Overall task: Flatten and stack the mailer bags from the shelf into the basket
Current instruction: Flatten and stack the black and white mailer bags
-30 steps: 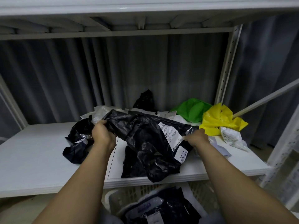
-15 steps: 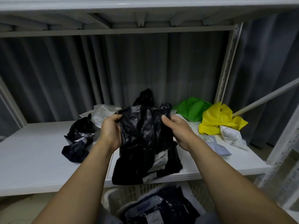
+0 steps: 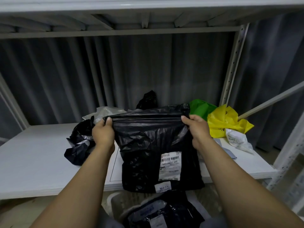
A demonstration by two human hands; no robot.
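Note:
A large black mailer bag (image 3: 144,145) with a white shipping label hangs spread out above the front edge of the white shelf (image 3: 32,162). My left hand (image 3: 102,134) grips its top left corner and my right hand (image 3: 196,130) grips its top right corner, stretching the top edge taut between them. Below the shelf stands a pale basket (image 3: 113,204) with black mailer bags (image 3: 164,214) lying in it. On the shelf lie a crumpled black bag (image 3: 79,143), a clear whitish bag (image 3: 103,112), a green bag (image 3: 199,106), a yellow bag (image 3: 225,122) and a small white bag (image 3: 236,140).
A metal shelf upright (image 3: 233,68) rises at the back right, with a slanted brace (image 3: 271,99) beside it. Another shelf board (image 3: 148,4) runs overhead. A grey curtain (image 3: 115,76) hangs behind. A white rack post (image 3: 289,157) stands at the right.
The black bag was bunched between my hands; my hands have moved apart along its top edge and pulled it flat, and the label now faces me, lower right.

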